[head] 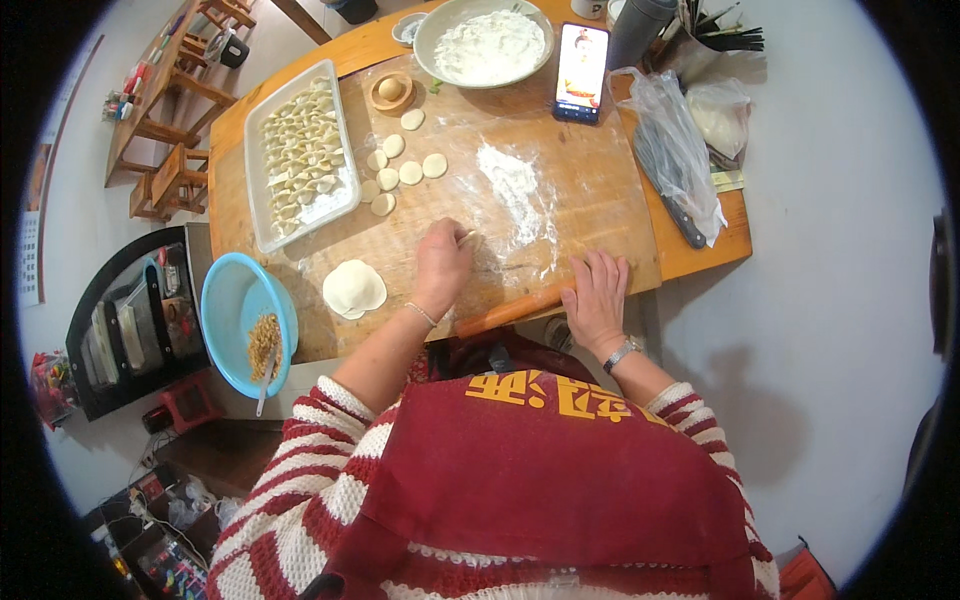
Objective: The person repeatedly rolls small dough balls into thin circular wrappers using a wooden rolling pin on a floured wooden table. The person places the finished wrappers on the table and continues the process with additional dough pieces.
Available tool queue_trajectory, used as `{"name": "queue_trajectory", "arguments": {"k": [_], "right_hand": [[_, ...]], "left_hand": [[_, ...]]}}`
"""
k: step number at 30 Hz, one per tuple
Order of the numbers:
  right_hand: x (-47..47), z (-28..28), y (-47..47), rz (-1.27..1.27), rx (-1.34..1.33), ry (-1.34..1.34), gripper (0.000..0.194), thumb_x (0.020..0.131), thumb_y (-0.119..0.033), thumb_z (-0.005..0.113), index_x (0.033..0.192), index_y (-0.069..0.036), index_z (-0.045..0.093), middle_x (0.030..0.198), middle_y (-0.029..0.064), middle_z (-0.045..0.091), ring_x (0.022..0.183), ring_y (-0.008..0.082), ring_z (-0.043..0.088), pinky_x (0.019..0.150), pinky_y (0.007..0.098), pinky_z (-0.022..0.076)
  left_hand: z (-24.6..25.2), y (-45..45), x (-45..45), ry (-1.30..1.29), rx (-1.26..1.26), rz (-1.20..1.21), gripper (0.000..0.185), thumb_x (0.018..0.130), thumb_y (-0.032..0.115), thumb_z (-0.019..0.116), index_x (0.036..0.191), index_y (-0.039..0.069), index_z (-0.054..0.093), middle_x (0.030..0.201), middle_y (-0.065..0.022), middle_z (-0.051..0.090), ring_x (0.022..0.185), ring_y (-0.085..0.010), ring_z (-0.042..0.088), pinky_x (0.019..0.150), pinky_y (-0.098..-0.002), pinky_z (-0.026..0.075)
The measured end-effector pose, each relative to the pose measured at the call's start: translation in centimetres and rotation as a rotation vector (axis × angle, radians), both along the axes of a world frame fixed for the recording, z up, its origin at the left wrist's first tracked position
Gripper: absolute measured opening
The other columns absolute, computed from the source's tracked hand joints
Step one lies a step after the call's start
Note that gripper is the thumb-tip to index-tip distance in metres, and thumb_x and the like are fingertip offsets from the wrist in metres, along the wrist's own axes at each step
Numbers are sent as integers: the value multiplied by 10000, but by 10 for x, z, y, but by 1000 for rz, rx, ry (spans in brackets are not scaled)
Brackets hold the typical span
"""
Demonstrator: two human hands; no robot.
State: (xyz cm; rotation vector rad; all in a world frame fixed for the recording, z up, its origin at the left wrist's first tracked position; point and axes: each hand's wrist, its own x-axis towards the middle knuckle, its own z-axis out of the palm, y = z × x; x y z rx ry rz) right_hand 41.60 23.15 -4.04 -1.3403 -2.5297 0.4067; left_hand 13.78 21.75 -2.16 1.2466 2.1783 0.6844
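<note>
My left hand (pixel 444 259) pinches a small dough piece (pixel 470 238) on the floured wooden board (pixel 592 187); the fingers partly hide it. At the board's near edge lies a wooden rolling pin (pixel 514 306). Over its right end rests my right hand (pixel 600 296), palm down with fingers stretched flat. A stack of rolled dough wrappers (pixel 354 289) sits left of my left wrist. Farther back are several small flattened dough discs (pixel 410 172). Loose flour (pixel 511 184) is spread on the board between and beyond my hands.
A plastic tray of dumplings (pixel 304 142) stands at the left. Nearer is a blue bowl (pixel 214 322) with filling (pixel 264 341) and a spoon (pixel 266 382). Behind are a flour bowl (pixel 424 64), a wooden dish (pixel 394 105) and a phone (pixel 581 71). A knife (pixel 679 217) lies right under plastic.
</note>
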Motion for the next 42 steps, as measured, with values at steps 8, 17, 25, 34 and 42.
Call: {"name": "queue_trajectory", "arguments": {"k": [8, 17, 25, 34, 42], "right_hand": [[-2, 2, 1, -20, 1, 39, 470, 930, -300, 634, 1300, -23, 549, 1345, 214, 504, 1361, 417, 396, 1210, 590, 208], [4, 14, 27, -45, -91, -34, 345, 881, -235, 664, 1101, 8, 555, 1203, 250, 524, 1231, 444, 458, 1182, 568, 269], [-23, 17, 75, -15, 30, -13, 636, 973, -303, 606, 1438, 101, 451, 1543, 309, 402, 1490, 445, 310, 1267, 520, 184], [-72, 10, 130, -73, 79, 37, 737, 1007, -370, 566, 1535, 97, 350, 1638, 288, 304, 1556, 404, 236, 1285, 493, 161], [4, 25, 46, -2, -85, -134, 726, 1005, -339, 565, 1523, 122, 349, 1622, 287, 339, 1546, 405, 266, 1275, 485, 206]], "left_hand": [[-16, 82, -1, -82, 253, -44, 135, 878, 78, 699, 969, -18, 727, 996, -235, 703, 916, -380, 698, 812, -440, 555], [-9, 57, 21, -217, 154, -379, 164, 869, 83, 721, 1013, 16, 762, 998, -188, 726, 916, -345, 717, 840, -404, 569], [-4, 60, 29, -229, 85, -559, 160, 897, 103, 743, 1022, 6, 763, 942, -188, 749, 843, -302, 727, 800, -370, 576], [-8, 64, 46, -108, 134, -608, 164, 937, 131, 686, 1021, -2, 732, 959, -222, 703, 894, -411, 675, 817, -437, 549], [12, 36, 57, -323, -80, -279, 157, 969, 141, 679, 1024, -2, 713, 972, -217, 737, 877, -334, 730, 811, -409, 564]]}}
